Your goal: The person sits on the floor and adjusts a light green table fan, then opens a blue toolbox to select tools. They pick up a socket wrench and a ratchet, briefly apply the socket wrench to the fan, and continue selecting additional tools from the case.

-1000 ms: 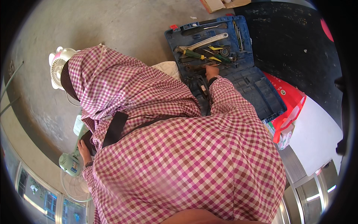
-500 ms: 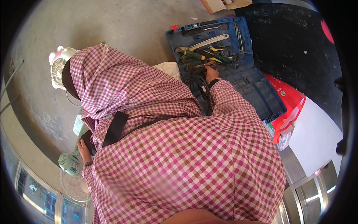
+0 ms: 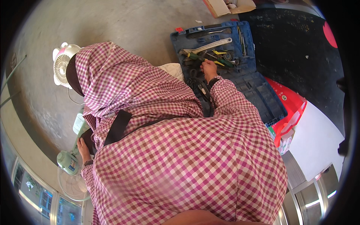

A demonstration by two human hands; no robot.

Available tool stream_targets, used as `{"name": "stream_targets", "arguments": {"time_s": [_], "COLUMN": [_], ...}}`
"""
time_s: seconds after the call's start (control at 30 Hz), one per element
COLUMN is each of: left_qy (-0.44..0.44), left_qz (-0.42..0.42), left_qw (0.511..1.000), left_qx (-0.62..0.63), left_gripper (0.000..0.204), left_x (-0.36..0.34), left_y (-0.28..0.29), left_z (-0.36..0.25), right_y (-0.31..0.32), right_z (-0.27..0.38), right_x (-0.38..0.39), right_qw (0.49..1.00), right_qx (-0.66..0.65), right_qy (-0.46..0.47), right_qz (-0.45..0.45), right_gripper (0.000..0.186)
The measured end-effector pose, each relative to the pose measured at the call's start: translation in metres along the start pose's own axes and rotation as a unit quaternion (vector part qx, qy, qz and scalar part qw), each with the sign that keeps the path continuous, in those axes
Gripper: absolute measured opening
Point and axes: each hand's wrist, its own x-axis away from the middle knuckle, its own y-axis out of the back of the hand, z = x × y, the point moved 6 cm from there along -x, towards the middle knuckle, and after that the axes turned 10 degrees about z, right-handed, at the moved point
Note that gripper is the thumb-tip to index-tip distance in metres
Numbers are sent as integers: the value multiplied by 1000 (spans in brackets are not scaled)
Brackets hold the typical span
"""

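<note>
In an open blue toolbox (image 3: 272, 95) to the far right lie several hand tools. My right hand (image 3: 209, 70) is closed at the yellow end of a green-and-yellow screwdriver handle (image 3: 194, 56), its fingertips covering that end. Just beyond it lies a long silver adjustable wrench (image 3: 210, 45). Yellow-handled pliers (image 3: 221, 52) and a round dark metal piece (image 3: 227, 56) are to the right of the handle. Low on the left, my left hand (image 3: 83, 150) rests with its fingers stretched out against something dark beside my checked clothing, holding nothing I can see.
A black cable (image 3: 203, 90) loops over the toolbox's near side. A red bag (image 3: 287, 108) stands right of it, by a white surface (image 3: 315, 138). A small white fan (image 3: 63, 67) and a green standing fan (image 3: 67, 162) are at left. A cardboard box (image 3: 221, 8) sits at the back.
My right hand has moved a little farther into the toolbox, from the brownish tools to the screwdriver handle's end, and closed on it. The whole view has shifted slightly; my left hand stays put.
</note>
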Motion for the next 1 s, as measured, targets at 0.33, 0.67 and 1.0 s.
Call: {"name": "stream_targets", "arguments": {"time_s": [0.33,0.67,1.0], "left_qy": [10,33,13], "left_qz": [6,8,-12], "left_qw": [1000,999,997], "left_qx": [7,-16,-70], "left_gripper": [58,56,55], "left_x": [1,4,14], "left_y": [5,25,68], "left_z": [-9,-15,-15], "right_y": [-22,-71,-139], "right_z": [48,139,225], "right_x": [-2,53,150], "right_qw": [950,882,811], "right_qx": [275,226,265], "right_qy": [149,398,484], "right_qz": [2,110,194], "right_gripper": [31,24,11]}}
